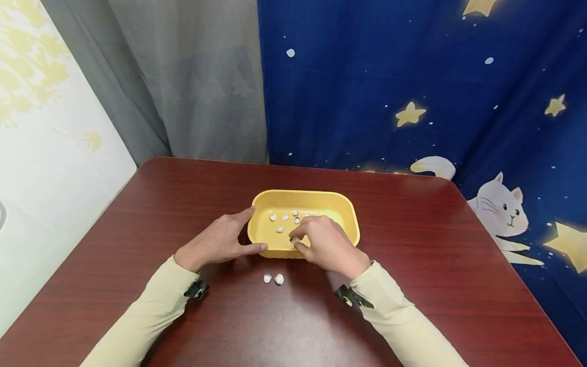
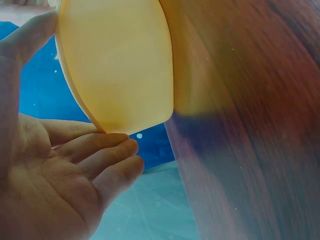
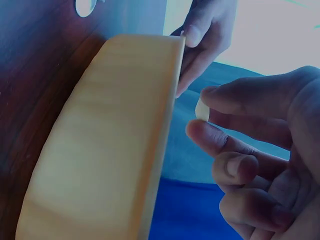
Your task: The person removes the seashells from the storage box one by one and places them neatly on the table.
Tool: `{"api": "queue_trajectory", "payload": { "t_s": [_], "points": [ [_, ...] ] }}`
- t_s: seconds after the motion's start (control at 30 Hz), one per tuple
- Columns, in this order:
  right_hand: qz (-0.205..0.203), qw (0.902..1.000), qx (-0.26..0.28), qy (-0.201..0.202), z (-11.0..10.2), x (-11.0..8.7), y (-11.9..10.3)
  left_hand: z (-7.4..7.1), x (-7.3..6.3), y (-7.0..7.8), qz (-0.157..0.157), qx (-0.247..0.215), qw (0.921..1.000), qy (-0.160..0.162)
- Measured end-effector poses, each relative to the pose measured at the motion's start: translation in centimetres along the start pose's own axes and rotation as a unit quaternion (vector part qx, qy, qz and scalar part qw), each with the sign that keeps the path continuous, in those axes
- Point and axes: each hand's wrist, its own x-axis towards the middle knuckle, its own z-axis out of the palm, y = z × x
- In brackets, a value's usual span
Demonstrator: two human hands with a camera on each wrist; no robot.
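A yellow plastic basin (image 1: 349,216) stands on the table with several small white pebble-like pieces (image 1: 279,230) spread over its floor. My left hand (image 1: 217,242) lies at the basin's left end, its fairly straight fingers and thumb touching the rim; the left wrist view shows the fingers (image 2: 112,167) against the outer wall. Over the basin's near side, my right hand (image 1: 327,244) pinches one small white pebble-like piece (image 3: 202,109) between thumb and forefinger, above the rim. Two more such pieces (image 1: 278,279) sit on the table in front of the basin.
The dark red wooden table (image 1: 412,285) extends around the basin on all sides. Behind it hang a grey curtain (image 1: 197,81) and a blue curtain (image 1: 344,102) with stars and a white cat. A white panel (image 1: 50,168) with yellow patterns borders the left side.
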Motion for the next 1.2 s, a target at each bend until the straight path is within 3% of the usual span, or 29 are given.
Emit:
{"api": "queue_trajectory", "payload": {
  "t_s": [0.17,0.43,0.67,1.2],
  "points": [
    [-0.01,0.9999,0.005,0.005,-0.1,-0.5,-0.2,0.0,0.1,0.0,-0.001,-0.001,1.0,-0.002],
    [-0.068,0.9962,0.054,0.004,0.5,-1.3,0.1,0.2,0.0,-0.1,0.006,-0.009,0.9999,-0.002],
    [-0.089,0.9946,0.051,-0.009,1.0,-1.9,0.1,0.1,0.0,0.0,0.002,-0.007,1.0,-0.002],
    [-0.102,0.9924,-0.047,-0.049,3.3,-2.5,-0.4,0.0,0.2,0.0,-0.008,-0.008,0.9999,-0.01]
  ]
}}
